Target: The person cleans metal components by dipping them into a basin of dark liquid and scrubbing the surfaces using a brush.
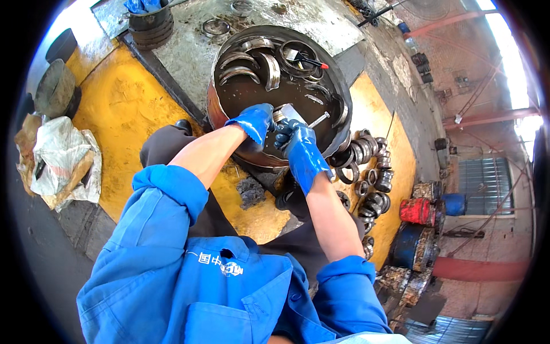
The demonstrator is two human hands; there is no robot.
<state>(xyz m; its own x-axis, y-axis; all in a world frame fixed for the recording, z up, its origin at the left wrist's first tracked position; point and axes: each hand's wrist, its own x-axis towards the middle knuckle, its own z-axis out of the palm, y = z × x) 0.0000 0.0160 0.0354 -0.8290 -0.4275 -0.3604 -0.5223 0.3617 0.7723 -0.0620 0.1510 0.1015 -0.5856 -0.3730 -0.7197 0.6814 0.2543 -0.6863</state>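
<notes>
Nearest the camera is the person's blue work jacket (229, 292), its sleeves rolled up above the elbows so both forearms are bare as they reach forward. The left hand (254, 122), in a blue rubber glove, is curled over the near end of a small metal part (287, 112); its grip is pressed around that piece just above the dark liquid. The right hand (300, 150), gloved the same way, closes on the part from the other side, fingers wrapped under it, and a thin metal rod (318, 120) sticks out past its knuckles toward the right. The part sits between the two hands, over the near rim of a round metal basin (213, 103) filled with dark oily liquid. Curved bearing shells (240, 63) and a metal ring (298, 57) lie in the far half of the basin, and a small tool with a red tip (312, 61) rests across the ring. To the right of the basin, a heap of dark metal rings (366, 166) lies on the yellow floor (123, 103). Beyond the basin stretches a grimy grey bench (189, 51), with a black bucket (150, 26) at its far left corner. Crumpled plastic bags (60, 163) lie at the far left.
</notes>
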